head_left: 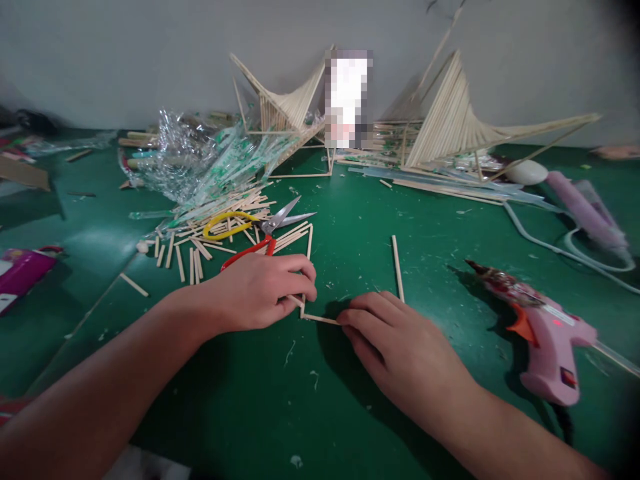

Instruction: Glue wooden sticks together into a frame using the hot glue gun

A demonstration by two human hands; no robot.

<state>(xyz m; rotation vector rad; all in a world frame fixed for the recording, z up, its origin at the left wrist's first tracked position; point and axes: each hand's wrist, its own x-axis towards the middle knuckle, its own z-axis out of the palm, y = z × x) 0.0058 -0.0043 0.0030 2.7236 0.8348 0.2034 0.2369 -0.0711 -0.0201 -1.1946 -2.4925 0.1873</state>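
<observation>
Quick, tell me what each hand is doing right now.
Left hand: closed, pinching the corner of the stick frame.
Right hand: fingers curled, pressing down the frame's bottom stick.

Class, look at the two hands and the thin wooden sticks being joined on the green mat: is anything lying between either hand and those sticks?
Nothing visible does. The left hand already pinches the corner of the stick frame, and the right hand touches its bottom stick. The scissors lie just behind the left hand, the glue gun off to the right.

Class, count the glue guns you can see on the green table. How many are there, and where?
2. One pink glue gun lies right of the right hand; a paler glue gun lies farther back right. Clutter may hide others.
</observation>
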